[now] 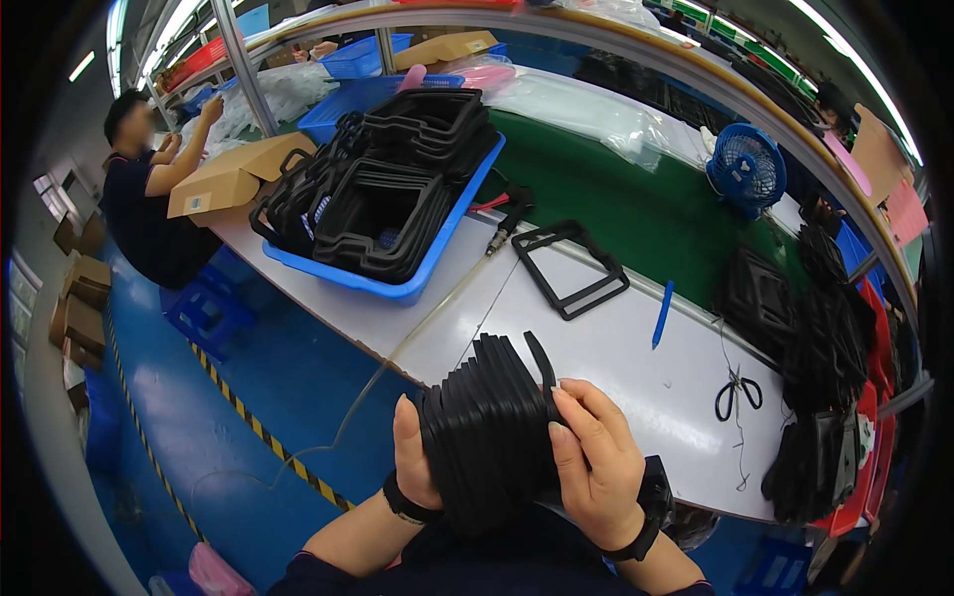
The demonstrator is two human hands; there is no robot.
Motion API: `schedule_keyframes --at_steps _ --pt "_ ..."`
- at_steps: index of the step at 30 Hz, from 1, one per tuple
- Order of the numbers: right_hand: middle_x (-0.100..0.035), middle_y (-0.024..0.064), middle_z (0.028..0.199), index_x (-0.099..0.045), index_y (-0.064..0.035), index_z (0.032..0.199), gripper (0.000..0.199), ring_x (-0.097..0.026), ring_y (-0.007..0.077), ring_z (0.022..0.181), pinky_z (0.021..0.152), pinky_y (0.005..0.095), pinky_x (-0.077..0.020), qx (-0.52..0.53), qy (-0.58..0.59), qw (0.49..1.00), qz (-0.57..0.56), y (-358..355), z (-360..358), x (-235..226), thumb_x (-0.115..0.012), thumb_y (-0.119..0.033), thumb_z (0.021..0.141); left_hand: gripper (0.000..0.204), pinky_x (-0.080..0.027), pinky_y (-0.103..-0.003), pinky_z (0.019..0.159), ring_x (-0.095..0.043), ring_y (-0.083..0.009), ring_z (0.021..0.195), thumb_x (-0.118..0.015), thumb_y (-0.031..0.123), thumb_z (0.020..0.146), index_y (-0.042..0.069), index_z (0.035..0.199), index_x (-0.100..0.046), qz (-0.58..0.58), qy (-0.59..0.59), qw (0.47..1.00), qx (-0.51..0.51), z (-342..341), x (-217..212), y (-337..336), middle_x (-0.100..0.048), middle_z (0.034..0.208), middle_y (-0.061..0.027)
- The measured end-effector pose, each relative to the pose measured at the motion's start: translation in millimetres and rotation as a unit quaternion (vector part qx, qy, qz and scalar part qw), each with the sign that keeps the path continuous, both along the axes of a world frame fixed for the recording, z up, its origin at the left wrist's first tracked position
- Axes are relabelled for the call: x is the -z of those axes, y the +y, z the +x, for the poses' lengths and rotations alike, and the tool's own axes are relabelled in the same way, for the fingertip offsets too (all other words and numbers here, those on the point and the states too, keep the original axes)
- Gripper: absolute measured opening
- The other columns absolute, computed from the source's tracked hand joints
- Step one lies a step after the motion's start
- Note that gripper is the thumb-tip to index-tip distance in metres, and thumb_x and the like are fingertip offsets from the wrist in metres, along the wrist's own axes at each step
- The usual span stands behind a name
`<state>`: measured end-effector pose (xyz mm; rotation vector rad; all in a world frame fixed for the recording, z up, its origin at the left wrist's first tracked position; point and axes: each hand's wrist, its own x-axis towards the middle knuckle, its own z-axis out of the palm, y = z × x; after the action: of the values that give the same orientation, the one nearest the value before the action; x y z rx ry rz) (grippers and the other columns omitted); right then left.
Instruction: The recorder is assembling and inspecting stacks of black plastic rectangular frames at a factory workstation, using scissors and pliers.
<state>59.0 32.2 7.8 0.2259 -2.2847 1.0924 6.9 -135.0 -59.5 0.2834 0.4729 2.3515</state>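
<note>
A thick stack of black frames (482, 427) is held upright in front of my body, at the near edge of the white table. My left hand (413, 457) presses against the stack's left side with the thumb up; its other fingers are hidden behind the frames. At the right end of the stack, my right hand (596, 452) pinches one black frame (540, 363), which tilts a little apart from the others. Farther off, a single black frame (569, 301) lies flat on the table.
A blue basket (417, 283) heaped with black frames stands at the left, beside an air gun (512, 211) with a clear hose. To the right are a blue pen (663, 314), scissors (736, 391), black pieces and a blue fan (747, 167). A co-worker (149, 199) sits far left.
</note>
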Motion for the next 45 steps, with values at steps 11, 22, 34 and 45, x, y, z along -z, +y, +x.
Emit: schedule_keyframes --at_steps 11,22,34,45 --pt "-0.059 0.0062 0.086 -0.065 -0.0016 0.098 0.026 -0.053 0.0142 0.069 0.060 0.0235 -0.0425 -0.030 0.006 0.999 0.010 -13.5 24.9 -33.5 -0.069 0.004 0.073 0.113 -0.020 -0.047 0.112 -0.025 -0.0375 0.136 -0.022 0.085 0.074 -0.004 0.143 -0.018 -0.012 0.109 0.994 -0.027 3.9 -51.9 23.9 -0.025 0.145 -0.0267" --pt "-0.058 0.0066 0.088 -0.061 0.0011 0.114 0.032 -0.054 0.0096 0.067 0.060 0.0204 -0.0447 -0.128 -0.099 0.977 -0.139 -28.1 20.5 -25.9 -0.062 0.004 0.083 0.104 -0.023 -0.049 0.110 -0.027 -0.0377 0.135 -0.041 0.077 0.071 0.003 0.142 -0.026 -0.025 0.114 0.992 -0.035 8.3 -42.4 25.8 -0.029 0.142 -0.0242" --pt "-0.059 0.0069 0.088 -0.061 0.0001 0.115 0.036 -0.055 0.0106 0.068 0.058 0.0205 -0.0456 -0.121 -0.081 0.981 -0.125 -32.5 16.0 -21.6 -0.064 0.004 0.080 0.103 -0.025 -0.047 0.110 -0.027 -0.0380 0.135 -0.039 0.074 0.073 0.002 0.144 -0.021 -0.061 0.135 0.987 -0.056 7.6 -49.6 26.3 -0.026 0.144 -0.0255" --pt "-0.061 0.0075 0.088 -0.062 0.0000 0.114 0.037 -0.055 0.0116 0.069 0.057 0.0210 -0.0456 -0.109 -0.060 0.988 -0.089 -29.1 12.3 -19.6 -0.065 0.005 0.077 0.102 -0.025 -0.047 0.110 -0.028 -0.0382 0.135 -0.038 0.073 0.074 0.000 0.143 -0.019 -0.096 0.147 0.980 -0.092 6.5 -53.0 31.5 -0.027 0.144 -0.0251"
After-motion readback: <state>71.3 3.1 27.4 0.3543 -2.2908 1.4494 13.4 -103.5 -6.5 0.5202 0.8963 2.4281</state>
